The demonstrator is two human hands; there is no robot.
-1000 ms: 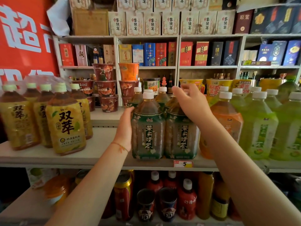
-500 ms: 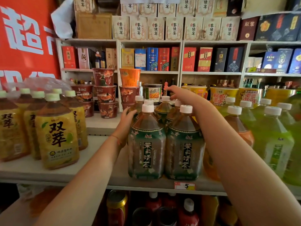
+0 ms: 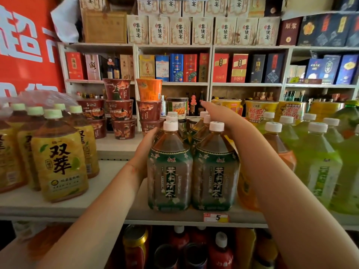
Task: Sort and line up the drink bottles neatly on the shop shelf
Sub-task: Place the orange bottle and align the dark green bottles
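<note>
We count two front green-label tea bottles on the shelf, more behind; left hand flat against them, right hand spread, reaching behind.

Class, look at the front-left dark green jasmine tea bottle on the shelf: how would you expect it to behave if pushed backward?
The front-left green tea bottle looks full to the neck, so it is probably heavy. Its broad, squarish base suggests it would slide rather than roll or tip. The glossy label may feel slippery, and the bottles behind it would likely resist.
</note>
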